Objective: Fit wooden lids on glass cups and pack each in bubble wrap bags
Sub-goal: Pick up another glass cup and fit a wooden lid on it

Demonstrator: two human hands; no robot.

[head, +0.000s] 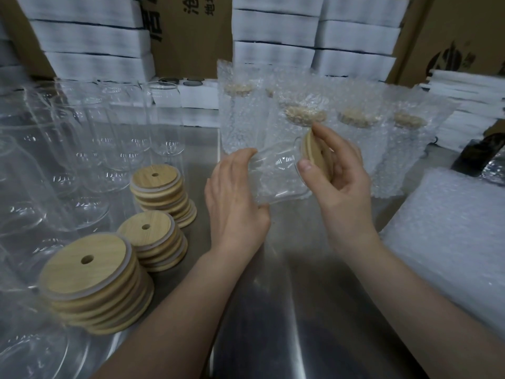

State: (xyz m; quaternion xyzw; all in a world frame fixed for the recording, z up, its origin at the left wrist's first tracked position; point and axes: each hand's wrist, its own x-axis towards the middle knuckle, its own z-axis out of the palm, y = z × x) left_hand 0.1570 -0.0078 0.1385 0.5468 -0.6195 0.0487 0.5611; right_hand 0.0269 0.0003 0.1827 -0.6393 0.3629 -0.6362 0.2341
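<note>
- Currently I judge this mid-batch: several lidded cups in knobbly bubble wrap bags [240,119] stand finished at one o'clock.
- At centre, the left hand [232,192] grasps the smooth clear glass cup [276,170], which lies sideways. The right hand [344,181] grips the round pale wooden lid [314,157] at its mouth; I can't tell whether it is seated.
- Bagging this cup is left. Many bare clear glasses [90,132] wait at ten o'clock, stacked holed wooden discs [93,272] at eight, and a pile of flat quilted bags [451,228] at four.
</note>
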